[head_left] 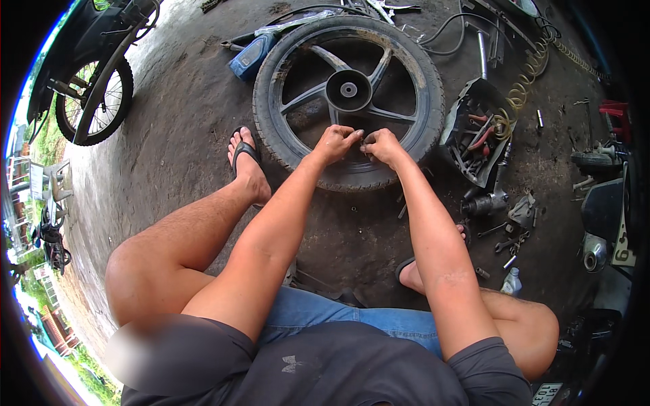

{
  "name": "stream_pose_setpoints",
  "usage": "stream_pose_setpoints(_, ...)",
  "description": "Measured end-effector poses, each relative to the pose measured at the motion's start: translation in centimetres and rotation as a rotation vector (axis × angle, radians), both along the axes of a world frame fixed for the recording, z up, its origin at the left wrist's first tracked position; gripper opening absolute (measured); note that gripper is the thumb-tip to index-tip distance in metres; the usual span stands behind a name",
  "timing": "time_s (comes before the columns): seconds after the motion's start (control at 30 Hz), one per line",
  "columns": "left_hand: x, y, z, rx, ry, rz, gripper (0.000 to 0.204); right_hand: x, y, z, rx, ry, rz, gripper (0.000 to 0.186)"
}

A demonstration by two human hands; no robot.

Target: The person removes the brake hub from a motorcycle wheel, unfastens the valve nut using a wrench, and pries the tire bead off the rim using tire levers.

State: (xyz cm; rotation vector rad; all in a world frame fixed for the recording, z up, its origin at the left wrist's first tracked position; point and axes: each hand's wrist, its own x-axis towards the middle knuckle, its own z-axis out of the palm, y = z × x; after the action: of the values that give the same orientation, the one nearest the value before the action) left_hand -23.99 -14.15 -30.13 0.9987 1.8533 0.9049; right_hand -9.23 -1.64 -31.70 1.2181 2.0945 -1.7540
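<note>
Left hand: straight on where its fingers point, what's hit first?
The left hand would likely meet the right hand first, over the near side of the motorcycle wheel. Depth is unclear; they may already touch.

The tyre (359, 181) was matt, grooved rubber around dull metal spokes (303, 99); the coiled hose (518, 100) looked like glossy plastic, the floor (183, 135) rough and matt, the shorts (393, 321) denim, the shirt (365, 369) matt cloth.

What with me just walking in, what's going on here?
A person's left hand and right hand are close together over the near edge of a wheel lying on its side, tyre fitted. If they hold anything, it is too small to make out. Red-handled pliers sit in an open container to the right.
</note>
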Motion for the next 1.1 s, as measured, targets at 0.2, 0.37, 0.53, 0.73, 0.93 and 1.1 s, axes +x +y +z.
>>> stream_pose_setpoints(0.2,0.0,0.0,-1.5,0.080,-0.037,0.042,0.042,-0.4,-0.5,0.2,0.106,-0.034,0.023,0.021)
stream_pose_setpoints(0.37,-0.3,0.0,-2.0,0.065,-0.057,0.050,0.041,-0.7,-0.5,0.5,0.077,-0.070,-0.036,0.018)
stream_pose_setpoints(0.53,-0.3,0.0,-0.9,-0.013,-0.062,-0.001,0.032,-0.5,-0.5,0.9,0.070,-0.053,-0.011,0.017)
stream_pose_setpoints(0.73,-1.3,0.3,1.0,-0.105,-0.144,-0.135,0.019,-0.3,-0.7,1.8,0.095,-0.033,0.024,0.016)
stream_pose_setpoints(0.93,-0.8,1.1,-0.4,-0.159,0.148,-0.127,0.032,-0.1,-0.3,0.3,0.078,0.009,0.079,0.018)
stream_pose_setpoints(1.1,0.8,1.2,-1.0,-0.102,0.358,-0.073,0.035,-0.5,0.1,-0.6,0.036,-0.008,0.057,0.020)
